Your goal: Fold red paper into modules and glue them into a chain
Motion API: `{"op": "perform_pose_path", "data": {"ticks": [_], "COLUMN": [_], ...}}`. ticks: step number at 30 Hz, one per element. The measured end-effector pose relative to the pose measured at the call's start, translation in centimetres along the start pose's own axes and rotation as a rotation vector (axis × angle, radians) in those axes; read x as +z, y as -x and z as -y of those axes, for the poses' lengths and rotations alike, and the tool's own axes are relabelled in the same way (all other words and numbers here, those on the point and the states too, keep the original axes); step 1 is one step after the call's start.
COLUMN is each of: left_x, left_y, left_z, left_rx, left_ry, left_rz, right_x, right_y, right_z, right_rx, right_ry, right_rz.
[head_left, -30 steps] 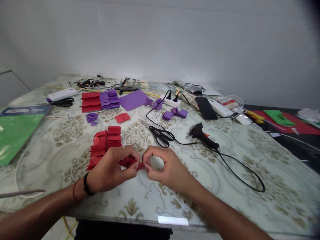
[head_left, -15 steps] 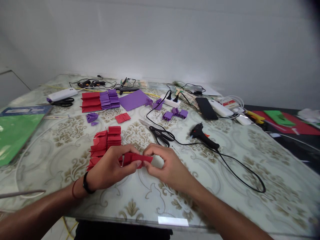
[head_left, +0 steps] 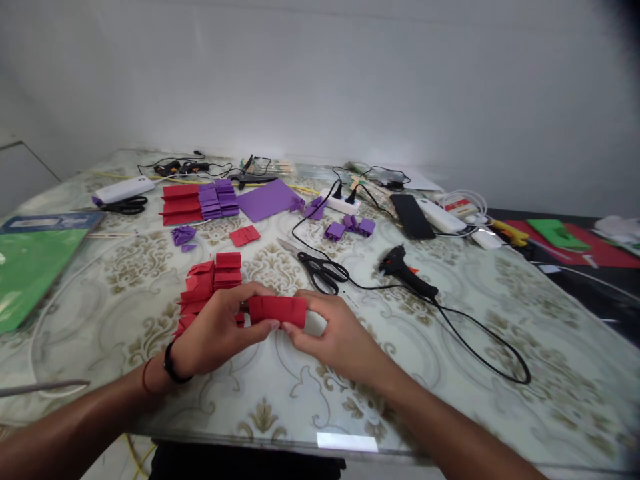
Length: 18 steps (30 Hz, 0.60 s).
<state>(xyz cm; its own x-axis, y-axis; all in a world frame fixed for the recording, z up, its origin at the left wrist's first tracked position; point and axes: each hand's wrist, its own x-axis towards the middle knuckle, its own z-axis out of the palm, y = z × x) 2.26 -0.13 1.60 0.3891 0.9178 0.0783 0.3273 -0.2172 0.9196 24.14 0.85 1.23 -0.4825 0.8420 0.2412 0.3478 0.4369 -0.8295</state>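
Between my two hands is a small strip of red paper with fold creases across it, its broad face toward me. My left hand pinches its left end, thumb below and fingers above. At the other end my right hand grips it the same way. Just behind my left hand lie folded red paper pieces, partly covered by the hand. A flat creased red square rests farther back. Black-handled scissors lie beyond my right hand, blades pointing up and left.
A black glue gun with a looping cord lies to the right. Purple folded pieces, a purple sheet, a power strip and a phone stand farther back. Green paper lies at the left.
The red paper strip has turned from tilted and folded to flatter, with its broad face now showing. My hands have shifted only slightly around it.
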Motion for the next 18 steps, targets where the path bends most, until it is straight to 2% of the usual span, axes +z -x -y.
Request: {"op": "perform_pose_path", "data": {"ticks": [4,11,18], "left_x": [0.05,0.07,-0.13], "left_y": [0.12,0.02,-0.08], "left_z": [0.31,0.24,0.25], "left_rx": [0.011,0.014,0.009], "left_ry": [-0.054,-0.014,-0.098], "left_rz": [-0.042,-0.054,-0.062], "right_x": [0.07,0.19,0.44], "right_y": [-0.02,-0.07,-0.07], "right_z": [-0.05,-0.2,-0.49], "right_rx": [0.007,0.02,0.041], "right_ry": [0.003,0.009,-0.012], "right_rz": [0.021,-0.004,-0.005]}}
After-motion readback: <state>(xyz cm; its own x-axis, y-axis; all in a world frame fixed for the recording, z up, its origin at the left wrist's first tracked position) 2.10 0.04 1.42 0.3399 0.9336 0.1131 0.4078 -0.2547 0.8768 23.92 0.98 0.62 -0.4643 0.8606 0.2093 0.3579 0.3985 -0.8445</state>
